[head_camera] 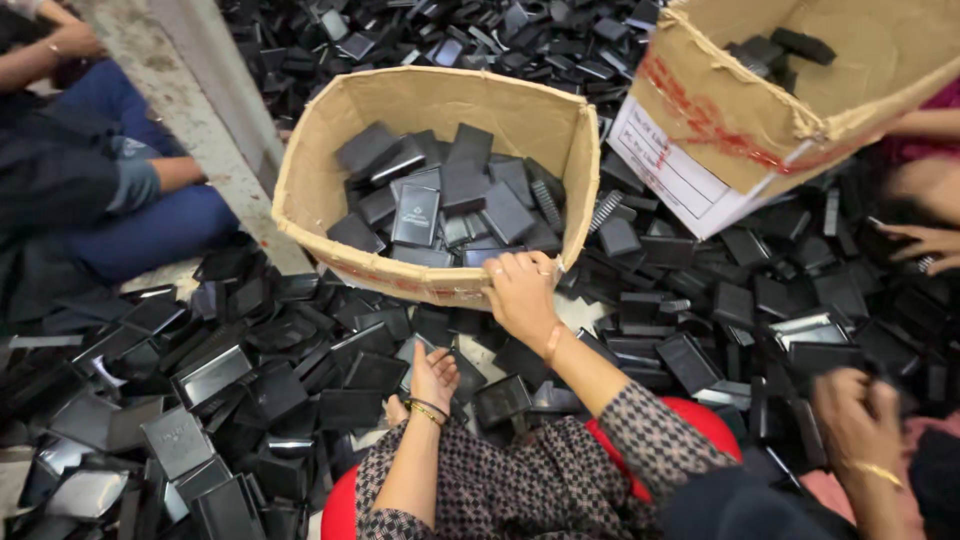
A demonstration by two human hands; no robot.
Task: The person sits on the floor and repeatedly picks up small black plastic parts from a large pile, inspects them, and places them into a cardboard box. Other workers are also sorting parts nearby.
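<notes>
My right hand (pixel 520 295) grips the near rim of an open cardboard box (pixel 310 190) that is part-filled with flat black rectangular cases (pixel 415 215). My left hand (pixel 432 375), with gold bangles at the wrist, rests lower down on the heap of black cases (pixel 250 380) covering the floor. Its fingers are loosely bent, and I see nothing held in them. Both my arms wear patterned sleeves, and I sit on a red stool (pixel 690 415).
A second, larger cardboard box (pixel 720 120) with a white label stands tilted at the upper right. One person in blue (pixel 150 220) sits at the left. Another person's hands (pixel 860 420) work at the right. A concrete ledge (pixel 190 90) runs along the upper left.
</notes>
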